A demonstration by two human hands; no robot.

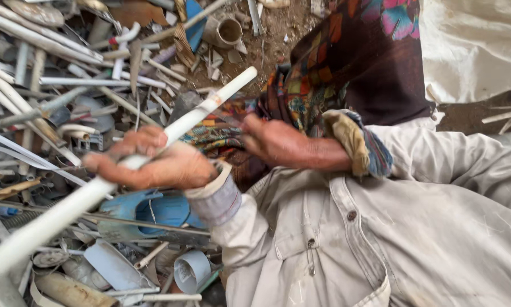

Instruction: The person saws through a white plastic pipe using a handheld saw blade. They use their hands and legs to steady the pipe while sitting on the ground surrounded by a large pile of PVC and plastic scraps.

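A long white plastic pipe [204, 108] runs diagonally from the lower left to the upper middle. My left hand [153, 162] is wrapped around it about midway, fingers closed on it. To its right, my right hand [275, 142] is blurred and curled into a fist. It rests against a dark patterned cloth [346, 62] draped over my lap. I cannot see whether the fist holds anything. Both sleeves of my pale shirt [414, 227] are rolled at the wrist.
A heap of scrap plastic fills the left side: grey and white pipes [39, 40], a blue container [153, 210], a short pipe section [190, 270] and a tan pipe fitting [227, 31] on bare dirt. A white sack [477, 45] lies at the upper right.
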